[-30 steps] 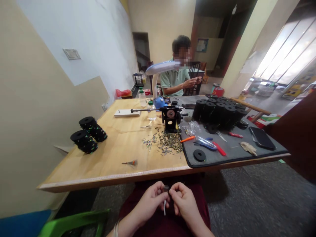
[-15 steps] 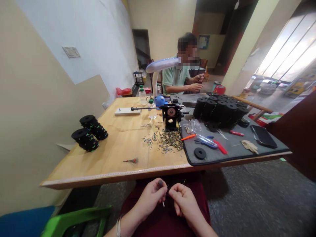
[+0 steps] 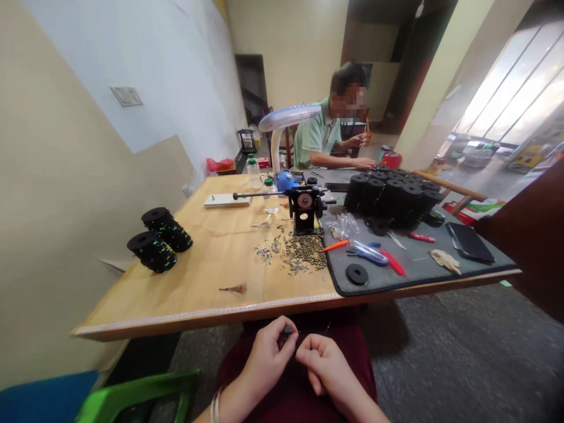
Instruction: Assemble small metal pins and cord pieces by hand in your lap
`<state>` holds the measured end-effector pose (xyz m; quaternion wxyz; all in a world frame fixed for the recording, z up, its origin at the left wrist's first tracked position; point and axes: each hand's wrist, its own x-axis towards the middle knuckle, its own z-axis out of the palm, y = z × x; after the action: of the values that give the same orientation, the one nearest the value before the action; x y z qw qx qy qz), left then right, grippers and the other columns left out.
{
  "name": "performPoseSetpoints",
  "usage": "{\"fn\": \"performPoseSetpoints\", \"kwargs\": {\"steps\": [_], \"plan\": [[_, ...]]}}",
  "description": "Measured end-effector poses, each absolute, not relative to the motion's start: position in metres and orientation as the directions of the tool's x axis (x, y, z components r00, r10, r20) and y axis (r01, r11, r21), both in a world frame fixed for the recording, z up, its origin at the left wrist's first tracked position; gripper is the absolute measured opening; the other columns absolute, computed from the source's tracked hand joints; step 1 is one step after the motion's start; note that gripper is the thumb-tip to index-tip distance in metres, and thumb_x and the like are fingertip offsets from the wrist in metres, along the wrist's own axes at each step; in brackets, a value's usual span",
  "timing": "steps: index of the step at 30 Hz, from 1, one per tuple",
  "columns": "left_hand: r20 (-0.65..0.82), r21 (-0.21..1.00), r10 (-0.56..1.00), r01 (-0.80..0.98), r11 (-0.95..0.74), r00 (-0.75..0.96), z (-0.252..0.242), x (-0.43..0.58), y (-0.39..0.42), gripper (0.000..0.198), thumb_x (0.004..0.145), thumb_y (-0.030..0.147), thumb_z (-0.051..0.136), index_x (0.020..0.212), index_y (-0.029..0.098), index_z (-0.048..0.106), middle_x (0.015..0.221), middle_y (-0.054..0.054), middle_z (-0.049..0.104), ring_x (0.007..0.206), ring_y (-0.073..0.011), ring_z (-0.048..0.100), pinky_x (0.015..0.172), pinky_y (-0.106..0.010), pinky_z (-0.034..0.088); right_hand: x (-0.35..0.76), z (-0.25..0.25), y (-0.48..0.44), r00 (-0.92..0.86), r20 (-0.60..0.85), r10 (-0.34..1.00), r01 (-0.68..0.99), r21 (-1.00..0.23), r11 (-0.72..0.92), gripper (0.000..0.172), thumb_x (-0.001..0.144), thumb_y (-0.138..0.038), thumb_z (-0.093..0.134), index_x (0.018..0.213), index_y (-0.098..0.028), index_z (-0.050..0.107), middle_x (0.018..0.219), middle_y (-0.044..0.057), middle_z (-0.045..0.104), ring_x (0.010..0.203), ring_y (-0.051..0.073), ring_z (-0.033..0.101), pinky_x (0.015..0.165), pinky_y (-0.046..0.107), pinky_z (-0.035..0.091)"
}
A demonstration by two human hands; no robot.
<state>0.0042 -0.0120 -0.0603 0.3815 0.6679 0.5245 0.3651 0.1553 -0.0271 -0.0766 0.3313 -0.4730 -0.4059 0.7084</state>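
Above my lap, just off the table's front edge, my two hands sit close together. My left hand [image 3: 272,348] is closed, its fingers curled round a small dark piece [image 3: 288,330] whose kind I cannot make out. Beside it, my right hand [image 3: 324,362] is pinched shut; whatever lies between its thumb and forefinger is too small to name. A thin strand with a tiny bead-like bit [image 3: 328,326] shows above the right hand. On the wooden table [image 3: 189,299] in front lie small metal pieces [image 3: 304,252] and an orange-banded bundle of fine strands [image 3: 238,288].
A black winding device [image 3: 305,210] stands mid-table near a lamp [image 3: 277,147]. Black foam spools [image 3: 388,197] crowd the grey mat [image 3: 423,273], with pliers [image 3: 370,252] and one flat black disc [image 3: 356,274]. Two wound spools [image 3: 152,251] stand left. A co-worker [image 3: 317,141] sits across.
My left hand has turned slightly, and the white stick end below it no longer shows. My right hand has shifted a little left. The co-worker has leaned right, reaching toward the spools.
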Motion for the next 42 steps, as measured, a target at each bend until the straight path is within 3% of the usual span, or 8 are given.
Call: {"fn": "performPoseSetpoints", "kwargs": {"steps": [21, 34, 42], "plan": [[0.318, 0.702, 0.904, 0.571, -0.427, 0.286, -0.0669, 0.0014, -0.0174, 0.009, 0.086, 0.014, 0.049, 0.082, 0.019, 0.055, 0.072, -0.002, 0.060, 0.066, -0.0155, 0.058, 0.062, -0.024, 0.046, 0.1571, -0.0773, -0.0254, -0.373, -0.381, 0.846, -0.263, -0.831, -0.490, 0.043, 0.064, -0.056, 0.071, 0.063, -0.018, 0.050, 0.027, -0.013, 0.038, 0.024, 0.001, 0.018, 0.033, 0.019, 0.007], [0.325, 0.630, 0.854, 0.581, -0.516, 0.407, -0.0641, -0.0014, -0.0213, 0.017, 0.081, 0.005, 0.048, 0.086, 0.020, 0.055, 0.078, -0.003, 0.061, 0.072, -0.0175, 0.059, 0.066, -0.027, 0.048, 0.1588, -0.0787, -0.0243, -0.251, -0.375, 0.892, -0.087, -0.909, -0.407, 0.045, 0.069, -0.062, 0.063, 0.073, -0.019, 0.049, 0.028, -0.014, 0.039, 0.025, 0.004, 0.023, 0.031, 0.018, 0.011], [0.326, 0.595, 0.843, 0.600, -0.535, 0.428, -0.0590, 0.0008, -0.0206, 0.016, 0.083, 0.008, 0.046, 0.084, 0.020, 0.056, 0.075, -0.004, 0.061, 0.069, -0.0172, 0.058, 0.063, -0.026, 0.047, 0.1606, -0.0793, -0.0237, -0.202, -0.342, 0.918, -0.129, -0.920, -0.371, 0.045, 0.071, -0.062, 0.061, 0.076, -0.019, 0.050, 0.028, -0.014, 0.038, 0.026, 0.004, 0.022, 0.032, 0.018, 0.011]]}}
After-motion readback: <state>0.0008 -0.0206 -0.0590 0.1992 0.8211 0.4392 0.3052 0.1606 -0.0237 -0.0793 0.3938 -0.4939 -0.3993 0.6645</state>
